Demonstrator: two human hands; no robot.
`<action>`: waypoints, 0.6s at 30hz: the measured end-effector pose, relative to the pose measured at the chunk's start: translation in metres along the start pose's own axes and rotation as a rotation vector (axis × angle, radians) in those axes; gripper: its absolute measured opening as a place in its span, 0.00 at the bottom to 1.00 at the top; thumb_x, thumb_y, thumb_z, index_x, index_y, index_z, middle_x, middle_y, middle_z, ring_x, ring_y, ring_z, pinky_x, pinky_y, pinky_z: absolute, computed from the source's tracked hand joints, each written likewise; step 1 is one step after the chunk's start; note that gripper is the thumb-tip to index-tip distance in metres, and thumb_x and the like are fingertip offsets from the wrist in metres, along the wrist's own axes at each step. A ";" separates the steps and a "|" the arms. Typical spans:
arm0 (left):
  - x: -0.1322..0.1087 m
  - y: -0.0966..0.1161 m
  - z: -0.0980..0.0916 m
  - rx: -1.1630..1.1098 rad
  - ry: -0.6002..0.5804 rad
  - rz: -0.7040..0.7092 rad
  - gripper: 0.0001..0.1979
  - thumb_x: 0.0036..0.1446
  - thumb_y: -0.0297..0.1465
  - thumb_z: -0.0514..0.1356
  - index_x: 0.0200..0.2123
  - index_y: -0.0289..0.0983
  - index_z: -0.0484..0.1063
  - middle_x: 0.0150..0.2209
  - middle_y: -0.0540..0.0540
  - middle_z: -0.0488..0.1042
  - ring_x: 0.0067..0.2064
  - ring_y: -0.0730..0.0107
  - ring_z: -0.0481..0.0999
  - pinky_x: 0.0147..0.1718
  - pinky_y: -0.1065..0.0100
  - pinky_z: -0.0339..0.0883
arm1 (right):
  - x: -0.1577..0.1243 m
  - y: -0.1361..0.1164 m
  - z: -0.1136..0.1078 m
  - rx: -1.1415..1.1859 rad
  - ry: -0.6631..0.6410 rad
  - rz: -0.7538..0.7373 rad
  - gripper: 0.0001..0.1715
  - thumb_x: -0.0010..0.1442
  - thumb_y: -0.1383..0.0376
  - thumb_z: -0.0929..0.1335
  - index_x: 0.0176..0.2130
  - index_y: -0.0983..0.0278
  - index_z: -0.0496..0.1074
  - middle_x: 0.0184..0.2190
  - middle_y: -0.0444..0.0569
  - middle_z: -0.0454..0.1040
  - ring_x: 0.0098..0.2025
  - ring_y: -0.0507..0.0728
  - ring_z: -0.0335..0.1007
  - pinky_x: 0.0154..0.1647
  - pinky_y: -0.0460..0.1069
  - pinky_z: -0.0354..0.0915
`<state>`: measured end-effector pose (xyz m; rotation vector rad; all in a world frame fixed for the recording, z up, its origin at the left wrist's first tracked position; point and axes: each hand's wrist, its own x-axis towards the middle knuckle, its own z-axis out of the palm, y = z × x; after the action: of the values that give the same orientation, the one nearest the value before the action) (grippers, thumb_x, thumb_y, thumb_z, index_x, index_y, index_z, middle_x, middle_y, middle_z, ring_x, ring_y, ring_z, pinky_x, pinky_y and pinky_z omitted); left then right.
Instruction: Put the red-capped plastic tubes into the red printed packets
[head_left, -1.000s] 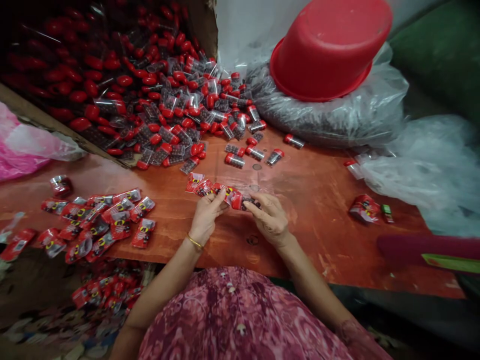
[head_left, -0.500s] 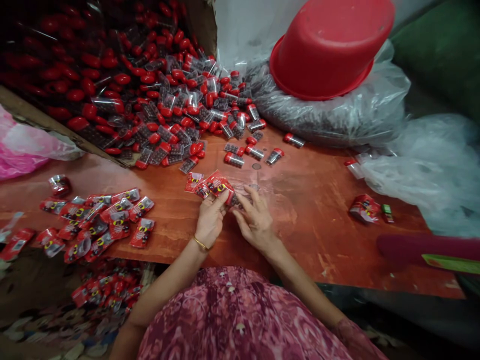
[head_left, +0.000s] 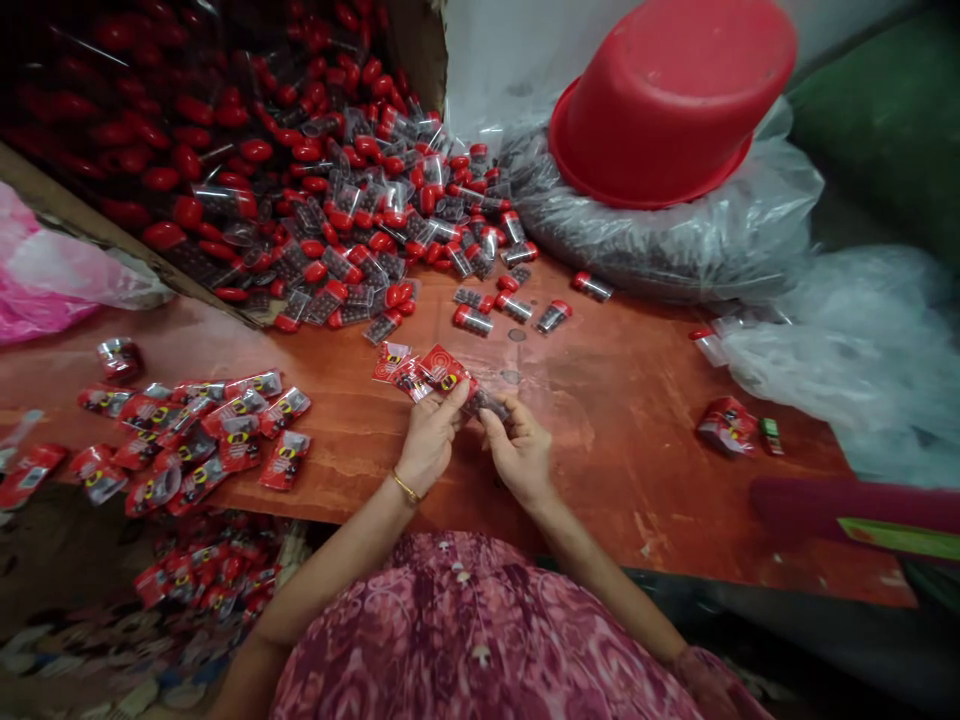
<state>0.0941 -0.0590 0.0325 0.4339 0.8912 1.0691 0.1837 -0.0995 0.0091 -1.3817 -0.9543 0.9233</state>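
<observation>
Near the front edge of the red-brown wooden worktop [head_left: 630, 420], mid-span: left hand [head_left: 429, 442] pinches red printed plastic sleeve strip [head_left: 441, 370], right hand [head_left: 519, 455] fingertips closed on small clear pellet-filled tube [head_left: 489, 404]; tube likely light, rigid, slick, best gripped across its barrel.

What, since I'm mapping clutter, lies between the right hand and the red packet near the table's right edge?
Head view: only bare table between the right hand, gripping a sachet, and the red packet.
</observation>
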 end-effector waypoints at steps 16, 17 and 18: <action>-0.001 0.005 -0.010 0.062 -0.033 -0.010 0.16 0.35 0.35 0.70 0.26 0.32 0.73 0.24 0.49 0.75 0.24 0.76 0.70 0.24 0.73 0.63 | 0.020 -0.002 -0.006 0.199 -0.308 0.141 0.19 0.47 0.53 0.71 0.35 0.62 0.69 0.24 0.41 0.74 0.21 0.50 0.70 0.26 0.47 0.69; -0.002 0.003 -0.010 0.049 -0.040 -0.037 0.16 0.35 0.35 0.70 0.26 0.32 0.72 0.24 0.49 0.74 0.23 0.76 0.70 0.24 0.73 0.63 | 0.021 0.001 -0.005 0.175 -0.287 0.134 0.18 0.46 0.53 0.71 0.32 0.62 0.68 0.21 0.40 0.72 0.20 0.50 0.68 0.24 0.46 0.68; -0.003 0.001 -0.011 0.036 -0.045 -0.074 0.15 0.36 0.35 0.70 0.26 0.32 0.72 0.23 0.49 0.75 0.24 0.75 0.71 0.25 0.72 0.64 | 0.023 0.004 -0.002 0.137 -0.266 0.115 0.18 0.46 0.52 0.71 0.29 0.62 0.66 0.19 0.39 0.70 0.19 0.50 0.67 0.22 0.46 0.67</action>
<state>0.0837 -0.0624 0.0278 0.4498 0.8814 0.9737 0.1938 -0.0787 0.0051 -1.2266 -0.9965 1.2601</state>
